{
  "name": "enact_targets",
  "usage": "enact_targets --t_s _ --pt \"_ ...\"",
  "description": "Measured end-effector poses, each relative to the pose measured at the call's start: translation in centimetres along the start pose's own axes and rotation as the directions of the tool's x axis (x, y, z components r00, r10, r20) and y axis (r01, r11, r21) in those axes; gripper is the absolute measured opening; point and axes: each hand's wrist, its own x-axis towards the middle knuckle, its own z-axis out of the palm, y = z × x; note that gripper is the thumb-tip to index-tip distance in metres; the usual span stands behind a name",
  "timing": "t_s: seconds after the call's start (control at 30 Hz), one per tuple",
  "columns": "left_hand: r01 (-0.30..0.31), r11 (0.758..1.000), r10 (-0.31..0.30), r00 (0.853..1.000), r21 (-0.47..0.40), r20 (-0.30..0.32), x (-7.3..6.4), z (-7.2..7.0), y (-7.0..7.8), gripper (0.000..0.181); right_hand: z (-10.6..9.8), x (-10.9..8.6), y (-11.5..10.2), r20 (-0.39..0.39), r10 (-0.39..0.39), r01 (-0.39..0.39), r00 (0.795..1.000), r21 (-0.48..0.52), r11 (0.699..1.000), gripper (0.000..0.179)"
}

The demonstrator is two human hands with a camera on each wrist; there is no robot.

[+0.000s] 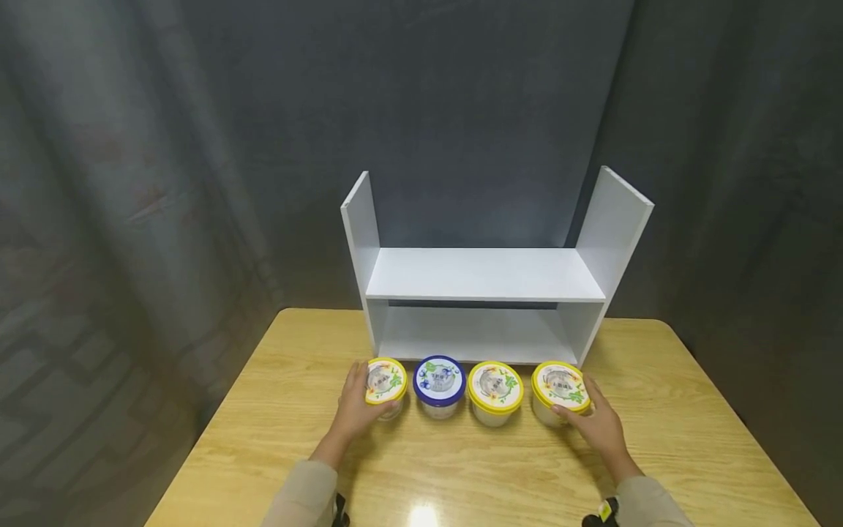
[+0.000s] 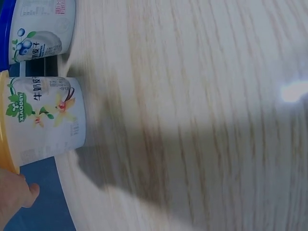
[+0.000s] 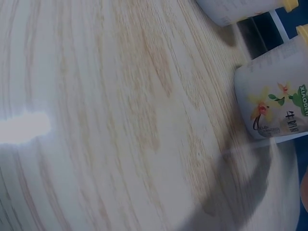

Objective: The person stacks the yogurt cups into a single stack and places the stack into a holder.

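At the left end of a row of tubs, my left hand [image 1: 353,412] grips a yellow-lidded tub [image 1: 387,380] by its lid, thumb at the near side and fingers at the left. White sides with printed flowers show on this tub [image 2: 48,118] in the left wrist view. My right hand [image 1: 598,423] holds another yellow-lidded tub [image 1: 561,386] at the right end, thumb in front and fingers along the right. Between the hands stand a blue-lidded tub [image 1: 439,383] and a third yellow-lidded tub [image 1: 495,388], touched by neither hand.
Right behind the row stands a white two-level shelf [image 1: 484,274] with tall side panels. The wooden table [image 1: 461,476] carries everything and reflects a bright light near its front. Dark curtains [image 1: 474,110] hang behind and on both sides.
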Motion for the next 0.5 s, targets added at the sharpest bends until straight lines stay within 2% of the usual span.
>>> enact_targets --t_s 0.23,0.5 --pt "0.036 0.999 -0.036 0.999 -0.037 -0.006 0.0 0.39 -0.22 0.097 0.28 -0.29 -0.12 0.018 0.068 -0.07 0.998 0.109 0.992 0.098" --pt "0.048 0.995 -0.051 0.998 -0.088 -0.027 0.16 0.89 -0.52 0.102 0.6 -0.45 -0.14 0.001 0.078 -0.076 0.997 0.245 0.966 0.098"
